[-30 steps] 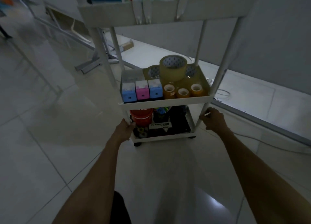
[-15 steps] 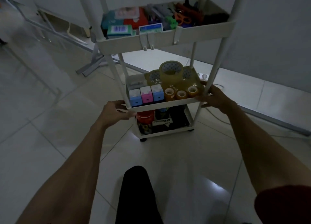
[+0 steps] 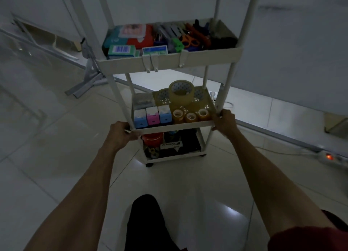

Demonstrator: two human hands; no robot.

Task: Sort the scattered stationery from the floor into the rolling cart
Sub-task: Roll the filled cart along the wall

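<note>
Dimly lit, at centre left of the frame, the left hand (image 3: 122,134) curls round the front left corner of the middle shelf (image 3: 169,126) of the rolling cart (image 3: 228,81) at centre frame. Its top tray (image 3: 169,61) holds packets (image 3: 122,51) and scissors (image 3: 190,41); tape rolls (image 3: 181,93) and three small coloured boxes (image 3: 152,116) sit on the middle shelf. The right hand (image 3: 224,120) grips the shelf's front right corner beside the post. No loose stationery shows on the visible floor (image 3: 47,156), so sorting appears finished or nearly so; the next move likely calls for rolling the cart steadily, clear of the power strip (image 3: 329,156) at lower right.
</note>
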